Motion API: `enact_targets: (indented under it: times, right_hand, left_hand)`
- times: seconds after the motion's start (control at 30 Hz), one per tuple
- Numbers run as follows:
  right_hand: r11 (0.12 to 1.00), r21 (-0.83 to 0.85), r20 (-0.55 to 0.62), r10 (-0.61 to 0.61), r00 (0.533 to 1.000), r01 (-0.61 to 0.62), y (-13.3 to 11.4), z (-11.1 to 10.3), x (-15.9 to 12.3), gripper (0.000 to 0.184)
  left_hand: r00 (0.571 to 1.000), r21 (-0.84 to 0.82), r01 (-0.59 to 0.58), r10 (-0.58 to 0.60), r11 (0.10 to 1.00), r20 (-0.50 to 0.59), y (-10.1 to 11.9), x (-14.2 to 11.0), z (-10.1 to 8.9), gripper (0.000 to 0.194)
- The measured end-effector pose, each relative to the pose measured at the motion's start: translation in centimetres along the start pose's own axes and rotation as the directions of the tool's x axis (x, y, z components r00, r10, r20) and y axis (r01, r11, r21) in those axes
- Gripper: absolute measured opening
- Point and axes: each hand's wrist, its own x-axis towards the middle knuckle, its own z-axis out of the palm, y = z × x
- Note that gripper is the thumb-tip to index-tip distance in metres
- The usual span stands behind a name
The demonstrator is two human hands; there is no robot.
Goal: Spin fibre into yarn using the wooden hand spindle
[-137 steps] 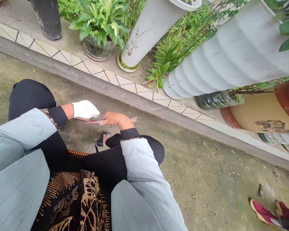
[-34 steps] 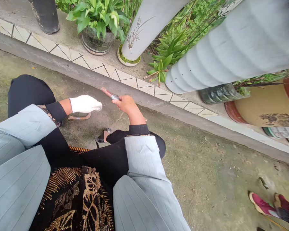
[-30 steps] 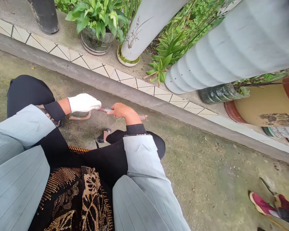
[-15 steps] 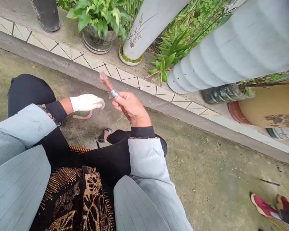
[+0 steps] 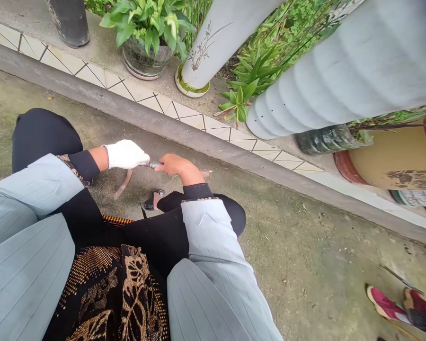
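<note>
My left hand (image 5: 128,154), in a white knitted glove, is closed at the left end of a silvery wire-wound section. A curved brown stick (image 5: 123,183) hangs out below the glove; its upper end is hidden in the hand. Bare and closed, my right hand (image 5: 173,166) grips a brown stick wound with silvery wire (image 5: 154,165). The stick's pale brown end (image 5: 206,174) sticks out to the right past my wrist. Both hands almost meet at the wire, above the concrete ground. Whether the two sticks are joined I cannot tell.
Ahead runs a low tiled ledge (image 5: 119,90) with a potted leafy plant (image 5: 147,52), a white pillar-like pot (image 5: 216,42), a large ribbed grey container (image 5: 326,76) and a tan pot (image 5: 394,156). Another person's red shoes (image 5: 385,303) stand at lower right.
My right hand has turned and lowered, so the stick now points right instead of up-left. The wire-wound part has come against the gloved left hand. The curved stick has swung downward.
</note>
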Motion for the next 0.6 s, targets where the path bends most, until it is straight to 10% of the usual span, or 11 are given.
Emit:
enact_targets:
  times: [0.2,0.33,0.47,0.6]
  right_hand:
    - [0.893,0.343,0.247,-0.386,0.889,0.292,-0.2,-0.4,-1.5,0.021]
    - [0.544,0.697,-0.043,-0.618,0.785,0.467,0.6,-0.9,-3.1,0.036]
    - [0.29,0.759,-0.527,-0.252,0.812,0.583,1.6,-1.5,-4.1,0.051]
    - [0.343,0.752,-0.627,0.112,0.771,0.563,2.7,-1.9,-3.3,0.049]
  left_hand:
    - [0.998,-0.077,0.046,-0.049,0.996,-0.035,-1.0,0.1,-0.1,0.027]
    - [0.996,-0.267,0.077,-0.087,0.961,-0.027,-0.7,0.4,-1.0,0.033]
    - [0.997,-0.376,0.029,-0.055,0.926,-0.059,-0.6,0.6,-0.8,0.038]
    - [0.999,-0.272,0.042,-0.038,0.962,0.018,-0.9,0.8,0.9,0.04]
